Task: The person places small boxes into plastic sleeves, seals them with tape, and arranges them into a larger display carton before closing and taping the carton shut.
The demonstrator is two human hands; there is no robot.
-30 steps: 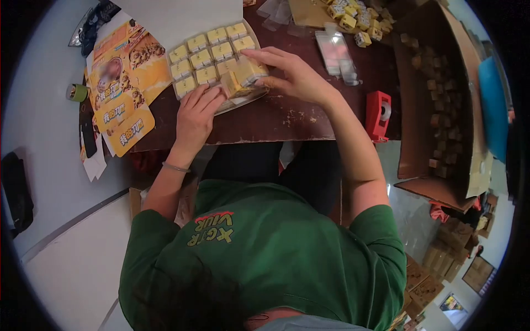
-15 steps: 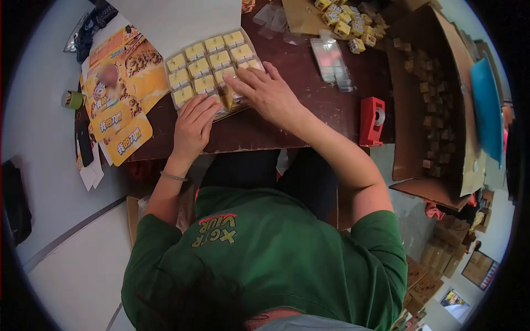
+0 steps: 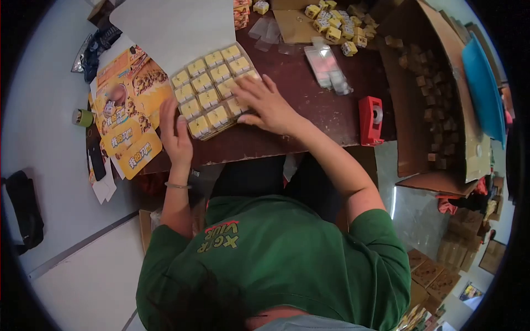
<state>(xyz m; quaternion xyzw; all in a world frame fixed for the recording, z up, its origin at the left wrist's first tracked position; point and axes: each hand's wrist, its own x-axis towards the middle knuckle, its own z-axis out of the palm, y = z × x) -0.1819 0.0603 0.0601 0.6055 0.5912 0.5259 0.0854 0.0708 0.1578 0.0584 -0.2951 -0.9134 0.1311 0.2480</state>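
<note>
A shallow box (image 3: 225, 131) filled with rows of small yellow-topped cubes (image 3: 208, 99) lies on the dark red table, its white lid (image 3: 176, 27) folded back. Beside the box's left edge is my left hand (image 3: 178, 138), fingers stretched upward and thumb apart, with nothing in it. My right hand (image 3: 269, 110) lies spread over the right side of the box, its fingertips on the cubes there and its thumb near the front right corner. The fingers hide some of the cubes beneath them.
Printed yellow cardboard sheets (image 3: 130, 116) lie at the left by a green roll (image 3: 83, 117). To the right are clear plastic cases (image 3: 326, 66), a red tape dispenser (image 3: 371, 121) and a carton (image 3: 417, 118) with small brown blocks. Loose yellow cubes (image 3: 334, 34) are heaped at the back.
My left hand has moved off the front cubes to the box's left side. A dark gap among the front cubes no longer shows. My right hand stays over the right side.
</note>
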